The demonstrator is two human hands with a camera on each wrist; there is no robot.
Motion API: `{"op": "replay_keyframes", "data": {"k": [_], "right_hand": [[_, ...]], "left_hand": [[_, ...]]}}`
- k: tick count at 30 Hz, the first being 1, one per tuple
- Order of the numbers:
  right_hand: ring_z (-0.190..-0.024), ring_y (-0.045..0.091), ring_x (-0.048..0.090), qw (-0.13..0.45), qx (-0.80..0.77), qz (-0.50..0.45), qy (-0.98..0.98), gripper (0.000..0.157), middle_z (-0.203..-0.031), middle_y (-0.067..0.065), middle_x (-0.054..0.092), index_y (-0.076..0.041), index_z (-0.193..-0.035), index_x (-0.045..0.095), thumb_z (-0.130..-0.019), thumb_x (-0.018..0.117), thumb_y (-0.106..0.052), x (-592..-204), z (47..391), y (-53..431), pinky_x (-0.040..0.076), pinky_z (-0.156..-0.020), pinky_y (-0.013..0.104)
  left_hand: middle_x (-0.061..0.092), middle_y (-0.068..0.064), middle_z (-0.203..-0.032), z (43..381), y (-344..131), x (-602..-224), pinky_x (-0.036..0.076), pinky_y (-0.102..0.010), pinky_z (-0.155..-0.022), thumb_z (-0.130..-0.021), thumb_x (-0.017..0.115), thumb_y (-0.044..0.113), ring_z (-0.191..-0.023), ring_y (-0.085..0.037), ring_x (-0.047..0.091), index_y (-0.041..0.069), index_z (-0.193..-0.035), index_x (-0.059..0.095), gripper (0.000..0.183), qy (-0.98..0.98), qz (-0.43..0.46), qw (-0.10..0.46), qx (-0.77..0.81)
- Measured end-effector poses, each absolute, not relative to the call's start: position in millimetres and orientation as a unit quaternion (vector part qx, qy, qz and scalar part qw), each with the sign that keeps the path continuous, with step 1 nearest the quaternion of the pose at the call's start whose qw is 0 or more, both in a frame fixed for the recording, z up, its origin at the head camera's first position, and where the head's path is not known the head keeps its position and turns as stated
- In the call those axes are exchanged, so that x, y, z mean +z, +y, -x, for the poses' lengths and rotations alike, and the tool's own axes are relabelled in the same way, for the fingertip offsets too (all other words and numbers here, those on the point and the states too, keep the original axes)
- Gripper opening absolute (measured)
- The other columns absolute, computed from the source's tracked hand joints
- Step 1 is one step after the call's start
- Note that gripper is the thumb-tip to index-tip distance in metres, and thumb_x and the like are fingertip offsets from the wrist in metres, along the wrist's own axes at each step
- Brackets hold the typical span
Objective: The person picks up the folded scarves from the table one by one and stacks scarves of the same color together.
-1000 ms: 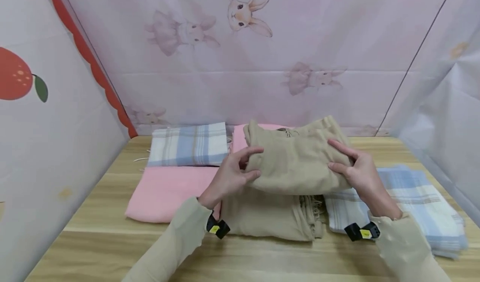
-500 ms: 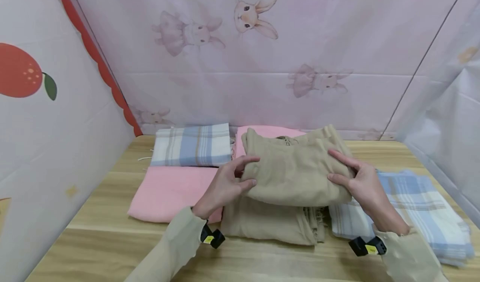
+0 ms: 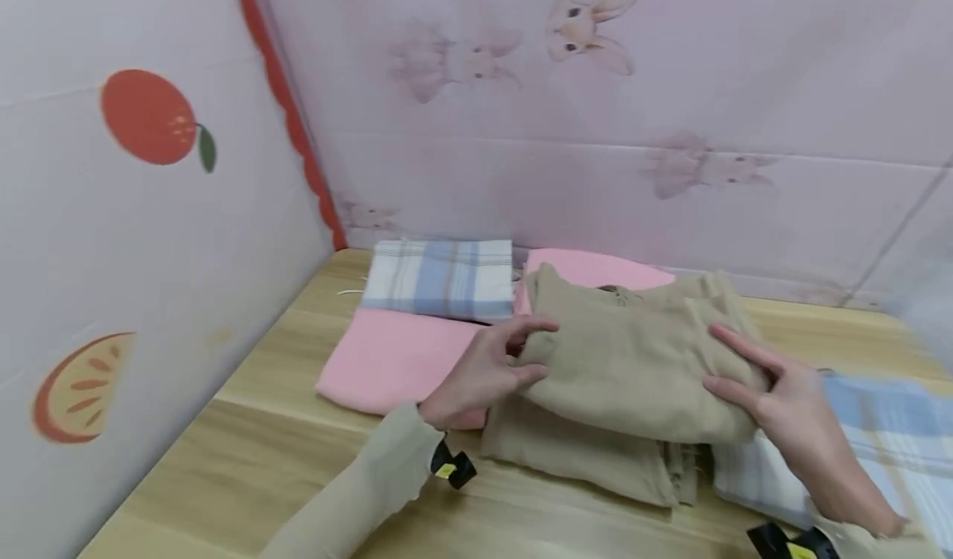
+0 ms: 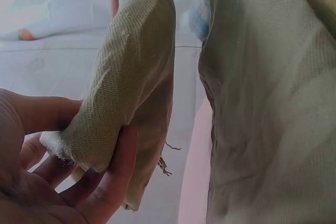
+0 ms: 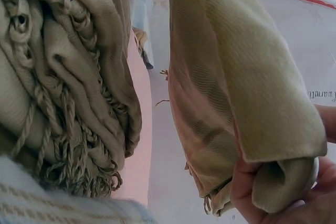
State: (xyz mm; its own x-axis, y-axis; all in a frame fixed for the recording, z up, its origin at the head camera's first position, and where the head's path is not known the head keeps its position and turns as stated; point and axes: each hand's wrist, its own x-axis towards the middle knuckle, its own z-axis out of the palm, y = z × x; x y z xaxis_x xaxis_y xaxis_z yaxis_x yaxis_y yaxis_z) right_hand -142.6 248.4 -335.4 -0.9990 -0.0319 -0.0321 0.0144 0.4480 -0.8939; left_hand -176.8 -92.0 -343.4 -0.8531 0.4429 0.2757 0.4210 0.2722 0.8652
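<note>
A folded beige fringed scarf [image 3: 633, 360] is held up between both hands in the head view. My left hand [image 3: 484, 373] grips its left edge, thumb on the near side; in the left wrist view the fingers curl round the folded end. My right hand [image 3: 800, 418] holds the right edge, and the right wrist view shows that end tucked in the fingers [image 5: 249, 190]. Below lies another folded beige scarf [image 3: 581, 460], partly covered from view by the raised one. Its knotted fringe [image 5: 68, 145] shows in the right wrist view. The wrist views show a gap between the two scarves.
To the left lies a folded pink cloth [image 3: 405, 360], with a blue-and-white plaid cloth [image 3: 439, 282] behind it. Another pink cloth [image 3: 596, 268] sits at the back, partly hidden. A second plaid cloth [image 3: 893, 460] is at right. Printed sheets [image 3: 476, 179] wall the wooden table [image 3: 260, 427].
The head view has turned left, so the scene shifts right. Both hands have lowered the beige scarf slightly towards the one below, keeping their grip.
</note>
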Motion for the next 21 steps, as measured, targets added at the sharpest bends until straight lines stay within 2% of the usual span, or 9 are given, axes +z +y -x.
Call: {"op": "replay_keyframes", "data": {"k": [1, 3, 6, 8, 10, 14, 17, 21], "right_hand": [[-0.119, 0.008, 0.045, 0.018, -0.527, 0.0, 0.849, 0.073, -0.166, 0.02, 0.016, -0.03, -0.157, 0.041, -0.093, 0.077, -0.032, -337, 140, 253, 0.049, -0.07, 0.017], [-0.121, 0.008, 0.046, 0.016, -0.532, -0.005, 0.847, 0.072, -0.165, 0.02, 0.018, -0.031, -0.156, 0.042, -0.093, 0.077, -0.03, -339, 138, 257, 0.051, -0.072, 0.017], [-0.139, 0.028, 0.04, 0.021, -0.539, 0.003, 0.842, 0.073, -0.165, 0.02, 0.019, -0.026, -0.156, 0.042, -0.092, 0.078, -0.027, -340, 141, 249, 0.052, -0.078, 0.015], [-0.141, 0.042, 0.033, 0.026, -0.544, 0.005, 0.838, 0.074, -0.164, 0.02, 0.021, -0.021, -0.156, 0.043, -0.091, 0.079, -0.025, -339, 142, 243, 0.051, -0.078, 0.014], [-0.14, 0.045, 0.034, 0.027, -0.55, 0.012, 0.834, 0.075, -0.163, 0.023, 0.023, -0.015, -0.155, 0.043, -0.091, 0.08, -0.021, -338, 142, 237, 0.051, -0.079, 0.014], [-0.134, 0.041, 0.043, 0.022, -0.562, 0.022, 0.827, 0.072, -0.159, 0.027, 0.029, -0.01, -0.154, 0.044, -0.091, 0.079, -0.015, -337, 143, 234, 0.054, -0.08, 0.02], [-0.129, 0.035, 0.049, 0.012, -0.564, 0.023, 0.825, 0.07, -0.158, 0.028, 0.032, -0.008, -0.153, 0.045, -0.091, 0.078, -0.013, -337, 139, 239, 0.055, -0.08, 0.022], [-0.117, 0.016, 0.059, -0.004, -0.562, 0.022, 0.827, 0.069, -0.156, 0.028, 0.035, -0.005, -0.151, 0.047, -0.09, 0.079, -0.012, -337, 134, 248, 0.056, -0.078, 0.024]], "left_hand": [[0.059, -0.003, -0.095, 178, -88, -344, 0.044, -0.027, -0.067, -0.092, 0.073, 0.0, -0.08, -0.014, 0.053, 0.015, -0.137, 0.063, 0.049, 0.797, -0.275, 0.011, 0.537], [0.061, -0.002, -0.101, 179, -85, -344, 0.045, -0.028, -0.07, -0.091, 0.074, 0.0, -0.084, -0.015, 0.054, 0.016, -0.137, 0.064, 0.049, 0.8, -0.277, 0.01, 0.532], [0.064, 0.0, -0.119, 176, -93, -345, 0.048, -0.029, -0.073, -0.091, 0.075, 0.0, -0.088, -0.015, 0.057, 0.017, -0.136, 0.065, 0.049, 0.806, -0.263, 0.005, 0.531], [0.063, -0.002, -0.119, 173, -98, -346, 0.049, -0.029, -0.073, -0.091, 0.075, 0.0, -0.087, -0.016, 0.058, 0.018, -0.136, 0.065, 0.049, 0.809, -0.252, 0.008, 0.531], [0.063, -0.003, -0.124, 170, -102, -347, 0.052, -0.028, -0.073, -0.09, 0.075, -0.001, -0.089, -0.015, 0.061, 0.017, -0.135, 0.065, 0.049, 0.81, -0.239, 0.009, 0.536], [0.062, -0.005, -0.13, 169, -104, -348, 0.056, -0.031, -0.078, -0.09, 0.075, -0.002, -0.099, -0.018, 0.067, 0.016, -0.134, 0.066, 0.048, 0.809, -0.226, 0.017, 0.543], [0.063, -0.008, -0.128, 172, -99, -348, 0.056, -0.033, -0.079, -0.09, 0.075, 0.0, -0.099, -0.02, 0.067, 0.016, -0.134, 0.066, 0.047, 0.806, -0.231, 0.03, 0.545], [0.063, -0.01, -0.129, 175, -92, -347, 0.057, -0.032, -0.078, -0.091, 0.075, 0.001, -0.1, -0.02, 0.068, 0.016, -0.133, 0.066, 0.046, 0.803, -0.243, 0.04, 0.542]]}}
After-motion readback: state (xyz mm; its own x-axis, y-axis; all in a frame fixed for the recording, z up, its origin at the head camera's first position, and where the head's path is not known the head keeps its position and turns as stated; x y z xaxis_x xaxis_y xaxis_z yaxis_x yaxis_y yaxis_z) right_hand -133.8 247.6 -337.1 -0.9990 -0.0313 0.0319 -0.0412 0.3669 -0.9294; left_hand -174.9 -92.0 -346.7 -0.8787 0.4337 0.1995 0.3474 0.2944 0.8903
